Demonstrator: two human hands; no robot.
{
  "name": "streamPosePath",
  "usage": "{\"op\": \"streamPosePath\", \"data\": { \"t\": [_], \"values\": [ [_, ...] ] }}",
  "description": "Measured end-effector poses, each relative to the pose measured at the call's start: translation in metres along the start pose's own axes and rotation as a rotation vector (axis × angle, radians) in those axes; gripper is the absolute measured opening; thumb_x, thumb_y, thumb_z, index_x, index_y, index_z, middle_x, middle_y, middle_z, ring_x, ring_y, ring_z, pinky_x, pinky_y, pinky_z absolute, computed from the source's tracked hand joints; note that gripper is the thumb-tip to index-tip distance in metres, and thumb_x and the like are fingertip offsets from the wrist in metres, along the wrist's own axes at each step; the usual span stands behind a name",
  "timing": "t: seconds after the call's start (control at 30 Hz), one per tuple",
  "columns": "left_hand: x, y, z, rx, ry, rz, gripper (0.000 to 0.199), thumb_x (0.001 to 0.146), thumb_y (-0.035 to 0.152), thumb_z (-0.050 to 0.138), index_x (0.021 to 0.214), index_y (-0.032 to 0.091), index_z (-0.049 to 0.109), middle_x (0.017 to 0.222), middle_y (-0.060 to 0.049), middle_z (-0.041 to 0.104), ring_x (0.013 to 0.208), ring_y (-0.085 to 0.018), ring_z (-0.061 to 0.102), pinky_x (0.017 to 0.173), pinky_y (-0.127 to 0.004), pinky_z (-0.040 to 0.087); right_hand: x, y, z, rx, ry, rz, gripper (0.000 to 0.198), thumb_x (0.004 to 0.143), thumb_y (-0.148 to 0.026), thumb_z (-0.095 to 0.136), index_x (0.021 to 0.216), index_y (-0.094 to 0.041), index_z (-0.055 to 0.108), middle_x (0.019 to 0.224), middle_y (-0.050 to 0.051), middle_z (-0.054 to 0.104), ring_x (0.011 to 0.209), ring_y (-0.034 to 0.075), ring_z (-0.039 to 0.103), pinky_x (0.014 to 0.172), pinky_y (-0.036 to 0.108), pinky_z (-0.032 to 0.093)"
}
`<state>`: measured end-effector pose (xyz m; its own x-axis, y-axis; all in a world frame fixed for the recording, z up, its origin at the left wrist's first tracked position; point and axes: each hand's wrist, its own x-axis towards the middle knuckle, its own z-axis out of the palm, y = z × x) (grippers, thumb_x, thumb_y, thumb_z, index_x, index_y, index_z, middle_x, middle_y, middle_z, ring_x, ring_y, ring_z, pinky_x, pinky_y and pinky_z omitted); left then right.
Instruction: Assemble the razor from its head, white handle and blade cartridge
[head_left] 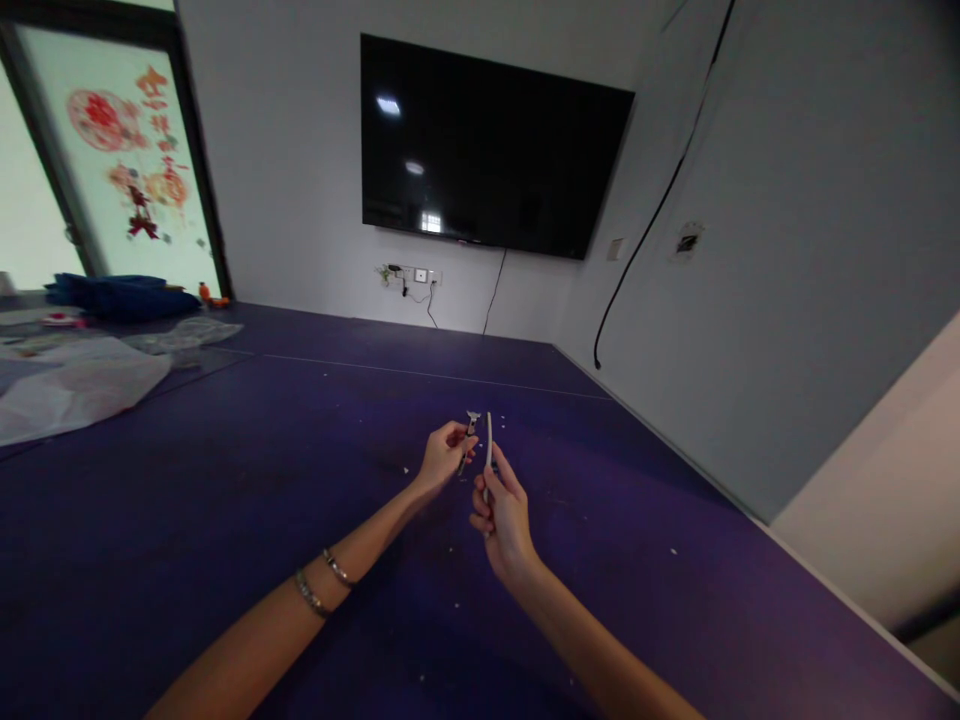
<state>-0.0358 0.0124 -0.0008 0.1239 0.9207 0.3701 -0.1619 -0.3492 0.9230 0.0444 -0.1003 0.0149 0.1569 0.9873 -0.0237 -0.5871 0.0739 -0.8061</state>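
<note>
My left hand (444,458) is closed around the dark handle of a small T-headed tool (472,418). Its silver head points up and away from me; it looks like a razor or a peeler, though it is too small to be sure. Just to the right, my right hand (507,512) pinches a thin, pale, slightly curved strip (490,432) that stands nearly upright. A narrow gap separates the strip from the tool's head. Fingers cover the strip's lower end. Tiny white scraps (406,470) lie on the purple surface around both hands.
The purple surface (300,420) runs up to the walls. At its left lie clear plastic sheets (90,385) and a dark blue cloth bundle (120,297). A television (495,150) hangs above wall sockets (420,275). A black cable (652,220) dangles at the right wall.
</note>
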Motion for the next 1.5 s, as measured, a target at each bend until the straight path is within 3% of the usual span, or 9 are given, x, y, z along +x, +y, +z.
{"op": "streamPosePath", "data": {
  "t": [0.27,0.5,1.13,1.37,1.5],
  "values": [
    [0.0,0.002,0.001,-0.012,-0.014,-0.004,0.019,0.066,0.029,0.065,0.076,0.014,0.058,0.058,0.002,0.057,0.051,-0.012,0.056,0.048,-0.023,0.047,-0.006,0.006,-0.002,-0.026,-0.004,0.034,0.059,0.07,-0.032,0.063,0.127,-0.03,0.045,0.059,-0.008,0.042,0.039,0.002,0.026,0.035,0.015,0.011],
    [-0.001,0.001,0.001,0.019,-0.025,0.003,0.021,0.067,0.026,0.064,0.083,0.013,0.061,0.058,0.001,0.059,0.05,-0.011,0.055,0.049,-0.023,0.045,0.009,-0.009,-0.002,0.002,-0.016,-0.019,0.059,0.069,-0.026,0.063,0.126,-0.027,0.047,0.06,-0.007,0.044,0.04,0.002,0.027,0.036,0.015,0.012],
    [0.003,-0.004,-0.003,-0.034,0.004,-0.039,0.021,0.07,0.029,0.06,0.081,0.012,0.063,0.065,-0.002,0.06,0.05,-0.01,0.053,0.048,-0.022,0.045,-0.009,0.002,-0.007,-0.059,-0.053,0.04,0.061,0.071,-0.034,0.064,0.128,-0.031,0.044,0.06,-0.007,0.045,0.039,0.003,0.027,0.036,0.016,0.011],
    [0.004,-0.005,-0.003,-0.018,-0.048,-0.077,0.026,0.078,0.033,0.049,0.091,0.014,0.06,0.067,-0.001,0.057,0.049,-0.008,0.051,0.046,-0.018,0.039,0.023,-0.04,0.0,-0.115,-0.122,-0.204,0.05,0.076,-0.039,0.056,0.123,-0.028,0.045,0.06,-0.008,0.046,0.037,0.002,0.026,0.034,0.016,0.013],
    [0.002,-0.004,-0.002,-0.002,-0.098,-0.074,0.032,0.079,0.039,0.049,0.098,0.015,0.06,0.057,0.004,0.05,0.045,-0.006,0.043,0.044,-0.017,0.031,0.056,-0.064,-0.009,-0.225,-0.155,-0.232,0.039,0.077,-0.053,0.05,0.089,-0.017,0.059,0.047,-0.008,0.037,0.033,0.003,0.023,0.032,0.018,0.013]
  ]
}}
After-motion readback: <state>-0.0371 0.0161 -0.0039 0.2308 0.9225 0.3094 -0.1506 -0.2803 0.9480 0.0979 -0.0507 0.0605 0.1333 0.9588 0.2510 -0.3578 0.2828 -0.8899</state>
